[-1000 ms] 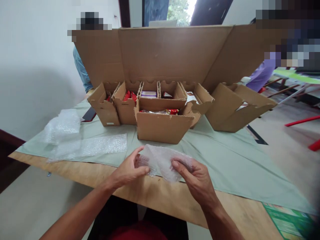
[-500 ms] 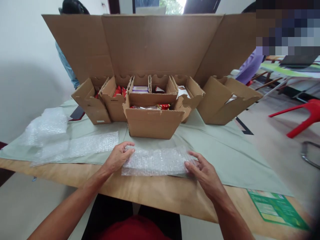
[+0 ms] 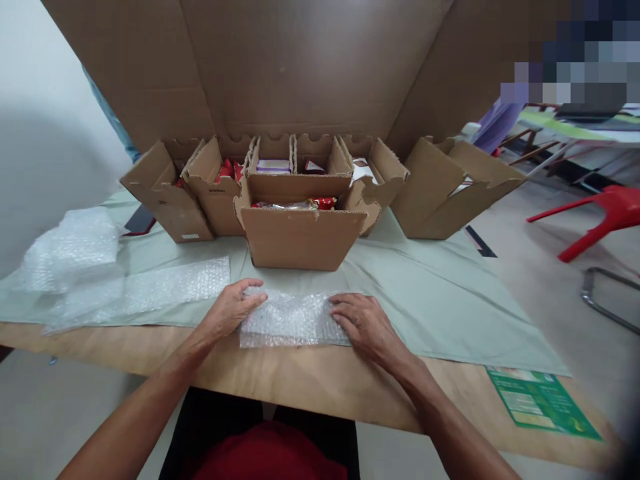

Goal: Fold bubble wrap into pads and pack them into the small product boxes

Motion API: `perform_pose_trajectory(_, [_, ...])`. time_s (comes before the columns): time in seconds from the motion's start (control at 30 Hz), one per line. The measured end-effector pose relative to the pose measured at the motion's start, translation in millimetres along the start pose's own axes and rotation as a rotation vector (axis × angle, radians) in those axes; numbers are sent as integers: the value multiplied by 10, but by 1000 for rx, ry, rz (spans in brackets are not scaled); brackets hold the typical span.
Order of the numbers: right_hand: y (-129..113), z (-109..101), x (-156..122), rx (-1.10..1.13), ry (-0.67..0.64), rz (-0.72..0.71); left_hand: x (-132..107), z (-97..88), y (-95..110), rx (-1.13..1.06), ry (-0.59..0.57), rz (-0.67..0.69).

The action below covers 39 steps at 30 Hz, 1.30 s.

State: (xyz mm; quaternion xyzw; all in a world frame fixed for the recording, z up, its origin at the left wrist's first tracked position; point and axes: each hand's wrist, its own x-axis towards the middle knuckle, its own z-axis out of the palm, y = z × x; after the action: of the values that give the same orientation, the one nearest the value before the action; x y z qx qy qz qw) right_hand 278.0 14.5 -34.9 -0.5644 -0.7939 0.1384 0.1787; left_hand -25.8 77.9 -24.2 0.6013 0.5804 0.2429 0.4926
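A folded piece of bubble wrap (image 3: pixel 293 321) lies flat at the near edge of the wooden table (image 3: pixel 320 380). My left hand (image 3: pixel 231 311) rests on its left end, fingers curled over the edge. My right hand (image 3: pixel 363 323) lies flat on its right end, fingers stretched out and pressing down. Right behind the wrap stands a small open cardboard box (image 3: pixel 300 233) with red-wrapped packets inside.
A row of small cardboard boxes (image 3: pixel 200 190) with red and purple packets stands in front of a large open carton (image 3: pixel 300 67). More bubble wrap sheets (image 3: pixel 125 287) lie at the left on a pale green cloth (image 3: pixel 440 300). A green leaflet (image 3: pixel 543 403) lies at right. A red chair (image 3: pixel 600 213) stands beyond.
The bubble wrap went from held up and crumpled to laid flat on the table, then folded shorter as my right hand moved left over it. The camera tilted closer.
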Motion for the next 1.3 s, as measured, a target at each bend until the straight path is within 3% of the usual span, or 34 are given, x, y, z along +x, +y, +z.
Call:
perform_pose_trajectory(0.17, [-152, -9, -42, 1, 75, -64, -18, -42, -60, -60, 5, 15])
perform_pose_trajectory(0.33, [-387, 166, 56, -105, 10, -199, -47, -13, -18, -114, -49, -24])
perform_pose_trajectory(0.5, [-359, 259, 190, -118, 55, -186, -224, -72, -39, -191, -157, 33])
perform_pose_trajectory(0.7, [-413, -199, 298, 60, -126, -23, -465, -143, -87, -295, -293, 42])
perform_pose_trajectory(0.83, [-431, -469, 545, 23, -243, -13, -556, -230, -76, -380, -379, -2])
perform_pose_trajectory(0.9, [-395, -478, 689, -88, -201, -23, -585, -267, -110, -302, -386, -21])
perform_pose_trajectory(0.97, [-352, -425, 766, -182, -62, -33, -621, -306, -177, -114, -335, -20])
perform_pose_trajectory(1.07, [-319, -310, 649, -193, 269, -96, -695, -375, -285, 253, -89, 47])
perform_pose_trajectory(1.13, [-334, -227, 441, -161, 452, -154, -736, -381, -310, 467, 119, 180])
perform_pose_trajectory(1.2, [-383, -124, 220, -144, 479, -190, -731, -295, -277, 634, 213, 386])
perform_pose_trajectory(1.3, [-491, 103, 10, -186, 281, -217, -604, 18, -183, 798, 82, 659])
